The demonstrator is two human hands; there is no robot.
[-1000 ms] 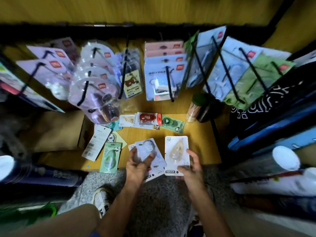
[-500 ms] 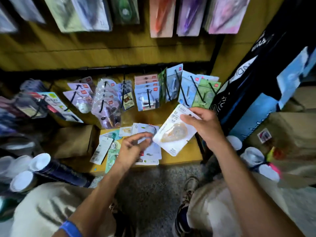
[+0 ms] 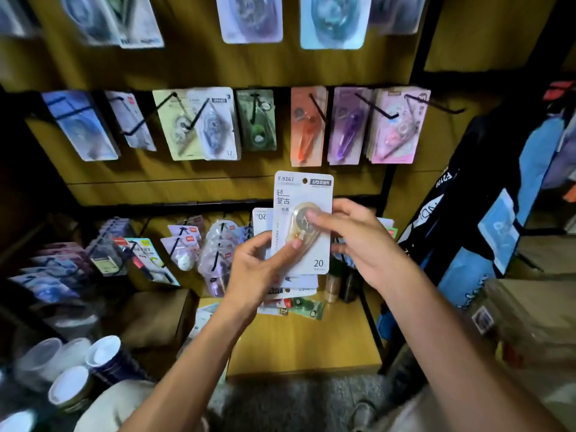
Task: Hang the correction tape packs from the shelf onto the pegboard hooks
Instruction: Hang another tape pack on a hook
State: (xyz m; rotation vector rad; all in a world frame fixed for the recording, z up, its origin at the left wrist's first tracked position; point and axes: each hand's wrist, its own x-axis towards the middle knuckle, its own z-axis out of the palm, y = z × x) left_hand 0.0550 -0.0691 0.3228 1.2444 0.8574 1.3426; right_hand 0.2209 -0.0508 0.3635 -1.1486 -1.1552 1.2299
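Both hands held a white correction tape pack (image 3: 301, 222) upright, a glossy rectangular card with rounded corners, a round punched hang hole near its top and a clear teardrop blister over an amber dispenser. The left hand (image 3: 255, 272) pinched its lower left edge, thumb across the blister, with more flat cards (image 3: 296, 283) fanned behind; the right hand (image 3: 358, 241) closed fingertips on the blister's right side. Above the grip, black wire pegboard hooks (image 3: 318, 109) carried pastel packs. Below it lay the smooth yellow wooden shelf (image 3: 305, 344).
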